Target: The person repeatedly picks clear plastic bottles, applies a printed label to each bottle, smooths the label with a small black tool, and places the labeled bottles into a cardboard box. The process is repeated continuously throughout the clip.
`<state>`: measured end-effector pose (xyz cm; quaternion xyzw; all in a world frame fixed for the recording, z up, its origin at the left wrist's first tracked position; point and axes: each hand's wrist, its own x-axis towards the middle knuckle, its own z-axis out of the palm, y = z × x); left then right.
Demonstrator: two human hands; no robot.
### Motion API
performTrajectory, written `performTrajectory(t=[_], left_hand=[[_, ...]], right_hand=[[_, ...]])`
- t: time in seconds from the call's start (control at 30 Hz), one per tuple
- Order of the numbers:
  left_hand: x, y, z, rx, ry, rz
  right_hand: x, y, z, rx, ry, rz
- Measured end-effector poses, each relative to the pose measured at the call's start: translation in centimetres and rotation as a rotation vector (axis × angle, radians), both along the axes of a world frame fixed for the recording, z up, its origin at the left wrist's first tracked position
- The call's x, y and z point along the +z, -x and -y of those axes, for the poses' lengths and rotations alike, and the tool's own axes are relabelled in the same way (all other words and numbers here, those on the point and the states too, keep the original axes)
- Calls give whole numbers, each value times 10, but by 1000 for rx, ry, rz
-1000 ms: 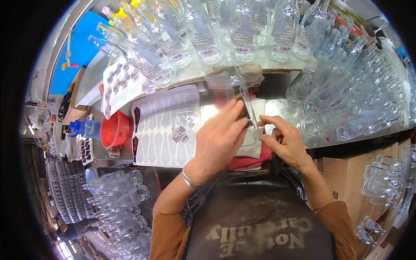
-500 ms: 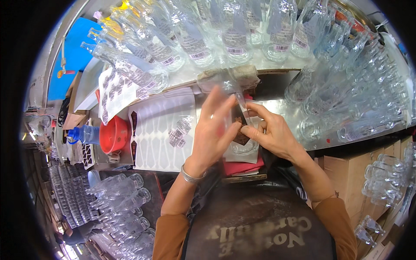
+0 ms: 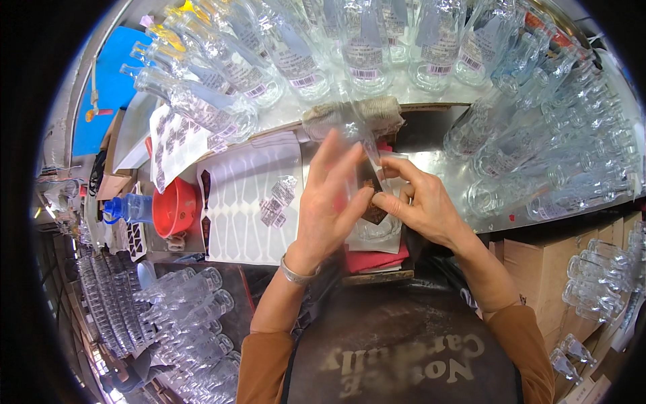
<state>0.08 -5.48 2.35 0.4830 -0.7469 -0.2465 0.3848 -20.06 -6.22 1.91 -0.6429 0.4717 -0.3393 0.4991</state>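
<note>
A clear glass bottle [image 3: 374, 232] lies in front of me, its neck toward a rolled cloth [image 3: 380, 116]. On its upper side is a dark brown pointed label [image 3: 374, 211]. My right hand [image 3: 422, 200] curls round the bottle's right side, thumb pressed on the label. My left hand [image 3: 330, 205] is over the left side; its fingers are stretched and blurred, and its thumb tip meets the label beside the right thumb. Left of the bottle lies a label sheet [image 3: 245, 236], mostly blank backing with dark labels along its left edge.
Standing bottles [image 3: 367, 57] crowd the raised shelf beyond, and more bottles [image 3: 552, 168] fill the right. A red bowl [image 3: 173, 210] and a blue-capped bottle [image 3: 131, 209] stand left. More bottles [image 3: 188, 323] sit lower left; cardboard boxes [image 3: 538, 269] are at right. Red cloth [image 3: 377, 260] lies under the bottle.
The left fingers have shifted slightly over the bottle and stay blurred. My right hand keeps its hold, nearly unmoved. The whole view has shifted a little.
</note>
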Motion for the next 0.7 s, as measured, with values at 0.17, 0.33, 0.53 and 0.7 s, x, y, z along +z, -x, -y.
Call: performTrajectory(t=[0.17, 0.33, 0.53, 0.7], left_hand=[[-8, -2, -7, 37, -64, -142], [-15, 1, -28, -53, -475, -656], [-19, 6, -32, -37, -520, -740], [-19, 7, -32, -8, -538, -756]], right_hand=[[-16, 9, 0, 46, -136, 168], [-20, 10, -7, 52, -216, 206], [-14, 7, -9, 45, -208, 183], [-19, 6, -9, 57, -190, 207]])
